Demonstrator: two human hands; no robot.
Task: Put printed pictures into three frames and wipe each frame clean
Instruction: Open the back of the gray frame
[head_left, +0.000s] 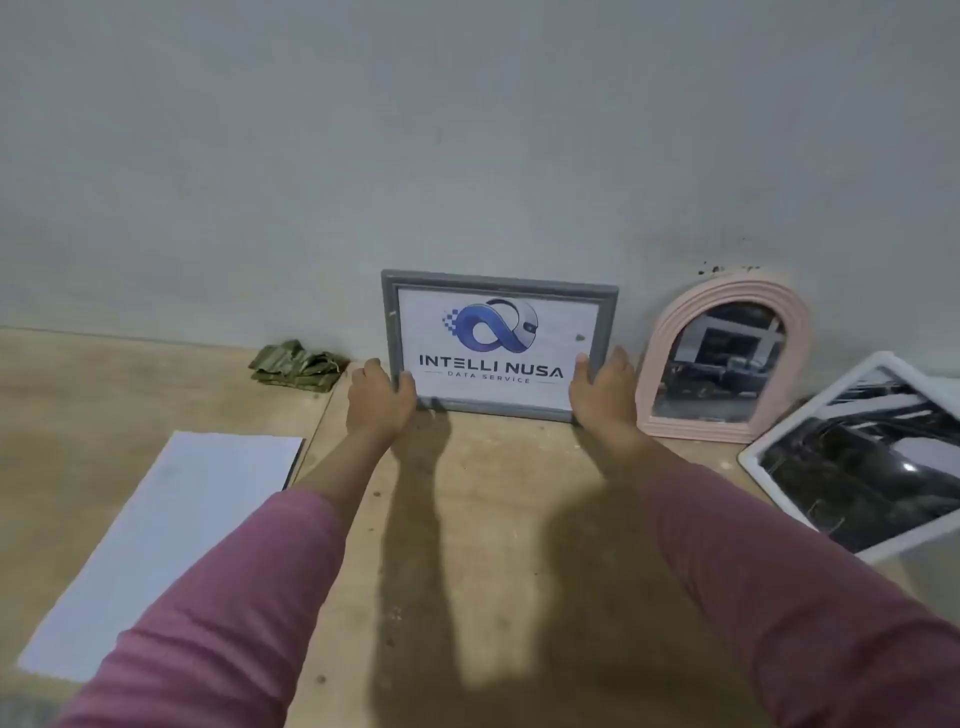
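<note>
The grey frame (498, 291) stands at the desk's (493, 519) far edge, leaning on the wall (467, 130), a logo print (496, 348) inside it. The left hand (379, 397) grips its lower left corner, thumb on the front; the right hand (602, 389) grips its lower right corner the same way. A pink arched frame (727, 358) leans just right of it, and a white frame (852, 452) lies at the right edge. A green cloth (298, 364) sits left by the far edge; a white sheet (166, 551) lies near the left edge
</note>
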